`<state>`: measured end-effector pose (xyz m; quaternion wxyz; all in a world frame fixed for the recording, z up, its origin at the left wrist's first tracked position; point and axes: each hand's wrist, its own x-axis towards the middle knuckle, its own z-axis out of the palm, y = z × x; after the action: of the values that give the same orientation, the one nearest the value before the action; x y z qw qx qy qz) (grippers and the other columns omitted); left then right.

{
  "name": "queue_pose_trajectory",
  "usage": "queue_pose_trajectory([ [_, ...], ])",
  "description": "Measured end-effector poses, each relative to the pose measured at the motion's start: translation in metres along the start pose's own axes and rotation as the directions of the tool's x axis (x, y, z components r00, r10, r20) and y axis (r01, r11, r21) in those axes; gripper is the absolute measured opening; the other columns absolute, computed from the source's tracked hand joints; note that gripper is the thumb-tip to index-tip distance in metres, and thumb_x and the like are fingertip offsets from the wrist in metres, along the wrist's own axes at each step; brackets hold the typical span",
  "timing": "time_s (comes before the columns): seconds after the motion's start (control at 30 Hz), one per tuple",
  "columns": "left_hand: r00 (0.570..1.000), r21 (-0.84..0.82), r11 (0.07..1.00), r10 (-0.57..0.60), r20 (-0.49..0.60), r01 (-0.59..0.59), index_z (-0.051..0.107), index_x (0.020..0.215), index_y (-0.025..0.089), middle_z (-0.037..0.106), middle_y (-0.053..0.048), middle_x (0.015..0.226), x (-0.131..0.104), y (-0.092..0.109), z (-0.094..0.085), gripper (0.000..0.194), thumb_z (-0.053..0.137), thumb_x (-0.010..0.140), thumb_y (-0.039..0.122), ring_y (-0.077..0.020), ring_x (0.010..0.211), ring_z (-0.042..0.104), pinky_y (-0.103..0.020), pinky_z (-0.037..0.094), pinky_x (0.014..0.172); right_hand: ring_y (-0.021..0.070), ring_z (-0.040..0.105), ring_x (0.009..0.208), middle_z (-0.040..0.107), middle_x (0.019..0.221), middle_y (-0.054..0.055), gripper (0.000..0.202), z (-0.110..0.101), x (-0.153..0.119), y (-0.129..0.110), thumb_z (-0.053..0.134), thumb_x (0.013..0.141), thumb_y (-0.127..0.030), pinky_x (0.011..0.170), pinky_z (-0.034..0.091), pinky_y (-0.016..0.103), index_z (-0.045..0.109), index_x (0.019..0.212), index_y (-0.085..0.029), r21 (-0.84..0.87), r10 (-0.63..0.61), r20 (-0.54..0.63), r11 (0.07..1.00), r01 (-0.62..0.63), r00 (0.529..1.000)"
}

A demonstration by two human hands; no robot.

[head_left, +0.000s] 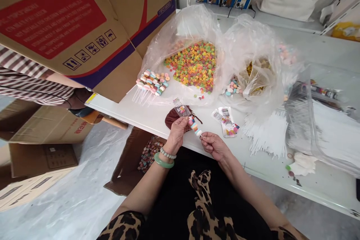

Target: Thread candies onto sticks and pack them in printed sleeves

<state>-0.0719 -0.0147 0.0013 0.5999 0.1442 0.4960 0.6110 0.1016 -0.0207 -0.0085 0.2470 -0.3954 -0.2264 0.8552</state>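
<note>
Candy skewer (pixel 196 127) with pastel rounds spans left hand (pixel 178 128) and right hand (pixel 212 143)

The candy skewer slants over the front edge of a glossy white surface (pixel 135 114). The left hand, wearing a beaded bracelet (pixel 168 154) and a pale green bangle (pixel 163 161), has a narrow grip, fingertips pinched on a clear printed plastic wrapper (pixel 182 110) at the skewer's upper end. The right hand's grip is also narrow, thumb and finger closed at the lower end, beside a white round.

Just behind the left hand lies a dark maroon fabric pouch (pixel 172 117). Farther back, a large clear plastic bag (pixel 194 26) holds small orange, green, yellow and red candy rings (pixel 194 67), with finished-looking pastel candy sticks (pixel 153 82) at its left. Small printed packets (pixel 228 123) lie beyond the right hand, near a fan of thin white sticks (pixel 267 131). A clear plastic bin (pixel 311 120) stands farther right.

A big brown cardboard box (pixel 123 18) with red and purple print fills the upper left; another person's striped clothing (pixel 28 82) shows past it. Below, an open brown carton (pixel 125 165) contains many small colourful pieces (pixel 150 153).
</note>
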Motion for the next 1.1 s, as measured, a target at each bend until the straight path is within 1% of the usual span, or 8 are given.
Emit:
queue_pose_trajectory([
  [0.2,0.997,-0.059,0.997,0.051,-0.065,-0.055,0.064,0.063,0.014,0.062,-0.001,0.067,-0.008,-0.009,0.01,0.038,0.083,0.061,0.047,-0.0123,0.065,0.058,-0.028,0.051,0.068,0.0066,0.03,0.043,0.05,0.053,-0.004,0.018,0.006,0.004,0.013,0.068,0.068,-0.033,0.042,0.019,0.021,0.057,0.071,-0.019,-0.332,-0.243,-0.213,0.929,0.164,0.947],
  [0.27,0.994,-0.043,0.997,0.062,-0.089,-0.066,0.064,0.063,0.014,0.063,-0.001,0.067,-0.009,-0.009,0.009,0.037,0.083,0.061,0.046,-0.0129,0.065,0.059,-0.029,0.051,0.07,0.0112,0.042,0.052,0.054,0.059,-0.001,0.014,0.005,0.003,0.018,0.058,0.077,-0.032,0.048,0.028,0.023,0.058,0.071,-0.02,-0.69,-0.541,-0.234,0.678,0.254,0.808],
  [0.37,0.991,-0.008,0.999,0.045,-0.128,-0.046,0.066,0.065,0.013,0.065,-0.002,0.067,-0.007,-0.008,0.006,0.036,0.084,0.06,0.044,-0.0136,0.064,0.061,-0.031,0.052,0.071,0.0147,0.049,0.063,0.06,0.068,0.002,0.019,0.003,-0.001,0.021,0.046,0.087,-0.022,0.058,0.032,0.027,0.06,0.074,-0.021,-0.981,-0.808,0.058,0.062,0.183,0.586],
  [0.5,0.989,0.013,0.999,0.036,-0.141,-0.034,0.068,0.066,0.013,0.068,-0.003,0.07,-0.007,-0.008,0.006,0.035,0.083,0.061,0.044,-0.0143,0.066,0.062,-0.032,0.052,0.073,0.0153,0.046,0.059,0.056,0.061,0.003,0.026,0.003,-0.004,0.022,0.042,0.089,-0.012,0.058,0.03,0.03,0.059,0.071,-0.021,-0.944,-0.808,0.304,-0.325,0.049,0.505],
  [0.6,0.99,0.018,0.999,0.042,-0.131,-0.04,0.069,0.069,0.013,0.069,-0.004,0.073,-0.01,-0.008,0.009,0.035,0.082,0.063,0.045,-0.0141,0.068,0.062,-0.032,0.052,0.074,0.0156,0.048,0.062,0.058,0.064,0.004,0.025,0.007,-0.001,0.023,0.043,0.089,-0.016,0.059,0.031,0.029,0.061,0.073,-0.021,-0.971,-0.803,0.238,-0.195,0.137,0.546],
  [0.7,0.993,0.012,1.0,0.028,-0.113,-0.027,0.07,0.072,0.013,0.068,-0.003,0.073,-0.01,-0.005,0.01,0.035,0.082,0.064,0.045,-0.0132,0.067,0.062,-0.03,0.052,0.072,0.0148,0.05,0.062,0.059,0.066,0.002,0.016,0.011,0.002,0.019,0.05,0.085,-0.025,0.057,0.034,0.027,0.061,0.075,-0.021,-0.893,-0.719,-0.007,0.318,0.319,0.695],
  [0.83,0.994,-0.059,0.993,-0.107,-0.038,0.105,0.069,0.076,0.014,0.066,-0.002,0.07,-0.004,0.003,0.003,0.035,0.083,0.063,0.043,-0.0143,0.066,0.062,-0.03,0.053,0.067,0.0079,0.034,0.046,0.051,0.055,-0.003,0.017,0.015,0.001,0.008,0.068,0.069,-0.033,0.043,0.019,0.022,0.061,0.073,-0.019,-0.303,-0.295,-0.147,0.922,0.241,0.944],
  [1.1,0.994,-0.231,0.972,0.024,-0.111,-0.05,0.07,0.079,0.016,0.069,-0.001,0.08,0.008,0.008,-0.007,0.023,0.084,0.062,0.019,-0.0109,0.074,0.064,-0.025,0.052,0.076,0.001,0.024,0.039,0.052,0.051,-0.003,0.023,0.021,0.0,0.006,0.079,0.058,-0.026,0.04,0.008,0.019,0.063,0.071,-0.015,0.031,-0.084,-0.084,0.996,0.087,0.993],
])
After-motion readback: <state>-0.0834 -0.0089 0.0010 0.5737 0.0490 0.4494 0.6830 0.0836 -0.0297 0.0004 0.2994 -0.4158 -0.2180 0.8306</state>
